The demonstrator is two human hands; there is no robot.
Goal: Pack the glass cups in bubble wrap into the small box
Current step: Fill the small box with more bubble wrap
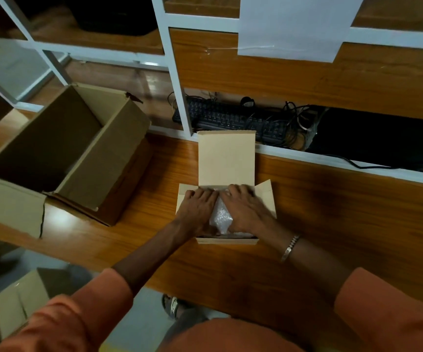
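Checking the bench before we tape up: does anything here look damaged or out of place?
The big box left of the small box has a torn top corner, and its near edge looks split. Tangled cables sprawl over the keyboard on the shelf behind. Both hands, left and right, press the bubble wrap down normally.

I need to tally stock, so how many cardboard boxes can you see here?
3. The small box sits mid-table under both hands, the large open box lies at the table's left, and another box stands on the floor, lower left. More may be hidden.

Both hands (224, 208) press bubble wrap (221, 216) into small box (227, 158).
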